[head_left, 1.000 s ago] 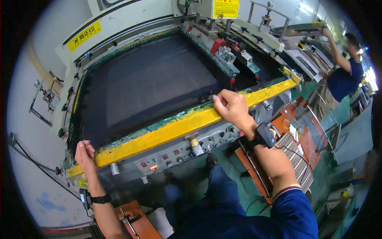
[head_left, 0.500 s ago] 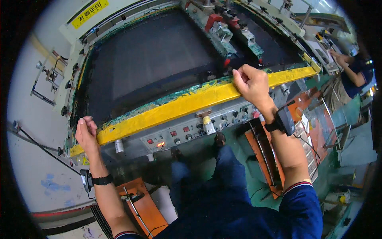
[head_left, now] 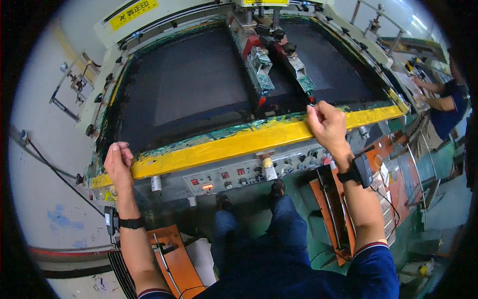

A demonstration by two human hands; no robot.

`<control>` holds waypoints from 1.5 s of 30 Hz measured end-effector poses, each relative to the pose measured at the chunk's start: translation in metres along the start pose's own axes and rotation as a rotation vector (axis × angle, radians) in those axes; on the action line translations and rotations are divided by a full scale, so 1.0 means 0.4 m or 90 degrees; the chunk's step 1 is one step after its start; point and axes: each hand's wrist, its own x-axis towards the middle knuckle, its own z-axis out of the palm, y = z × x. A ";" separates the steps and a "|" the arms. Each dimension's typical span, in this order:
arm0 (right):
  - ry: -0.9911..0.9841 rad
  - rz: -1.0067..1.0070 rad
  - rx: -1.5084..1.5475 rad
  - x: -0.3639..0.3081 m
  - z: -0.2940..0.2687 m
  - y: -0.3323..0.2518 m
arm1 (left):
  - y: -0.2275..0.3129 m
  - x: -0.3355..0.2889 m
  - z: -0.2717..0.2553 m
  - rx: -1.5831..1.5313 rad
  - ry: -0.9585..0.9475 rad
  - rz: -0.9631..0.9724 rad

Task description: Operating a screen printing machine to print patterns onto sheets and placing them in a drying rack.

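Two bare hands are showing in my head view, both at a long, straight yellow bar (head_left: 219, 151) that is running along the near edge of a wide, flat, dark screen (head_left: 191, 82). Left hand (head_left: 118, 162) is sitting at the bar's left end, fingers curling inward. Right hand (head_left: 327, 124) is lying over its right half, fingers folding in nearly to a fist. I am not managing to tell whether either is gripping the bar or merely resting there. Beyond it, two teal-stained metal arms (head_left: 259, 70) are reaching over the screen. Below, a grey metal control panel (head_left: 216, 178) is displaying red switches. A co-worker in dark blue (head_left: 445, 117) is standing well apart, far right.
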 end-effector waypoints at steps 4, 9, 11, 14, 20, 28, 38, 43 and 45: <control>0.009 -0.016 0.004 -0.001 0.010 0.008 | -0.001 0.002 0.000 -0.006 0.010 -0.004; 0.007 -0.014 0.021 0.005 0.010 -0.004 | -0.005 0.003 -0.010 -0.012 0.009 0.004; 0.013 -0.021 0.028 0.006 0.011 -0.003 | -0.001 0.002 -0.003 -0.030 0.006 0.003; 0.007 -0.017 0.013 0.006 0.015 -0.008 | 0.007 -0.002 -0.003 -0.010 0.014 0.005; 0.005 -0.015 0.007 0.012 0.007 -0.006 | 0.005 0.002 0.003 -0.004 0.015 0.017; 0.005 -0.025 0.000 0.027 0.000 -0.021 | 0.015 0.011 -0.007 -0.015 0.016 0.021; -0.007 -0.026 -0.003 0.029 -0.005 -0.016 | 0.023 0.009 -0.003 0.016 0.016 0.026; -0.011 -0.014 -0.012 0.029 -0.009 -0.016 | 0.019 0.010 0.001 -0.025 0.009 0.018; -0.010 -0.018 -0.012 0.029 -0.009 -0.015 | 0.020 0.009 0.002 -0.028 0.010 0.022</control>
